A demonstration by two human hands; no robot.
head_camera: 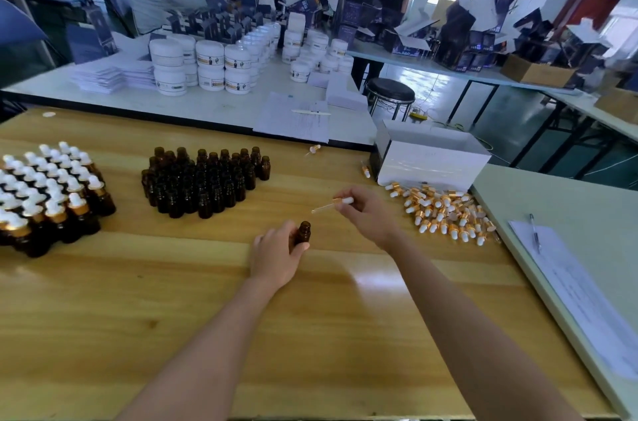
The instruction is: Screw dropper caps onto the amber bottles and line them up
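Above the wooden counter (172, 299), the left hand (274, 256) grips a small, light amber bottle (303, 232) by its slick glass body, while the right hand (366, 213) pinches a dropper cap (340, 202) at its collar (its thin glass pipette looks fragile).

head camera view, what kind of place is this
Most likely a small packing workshop, perhaps for cosmetics: dozens of amber bottles set out in batches, a loose pile of dropper caps, and stacked white jars with folded cartons behind.
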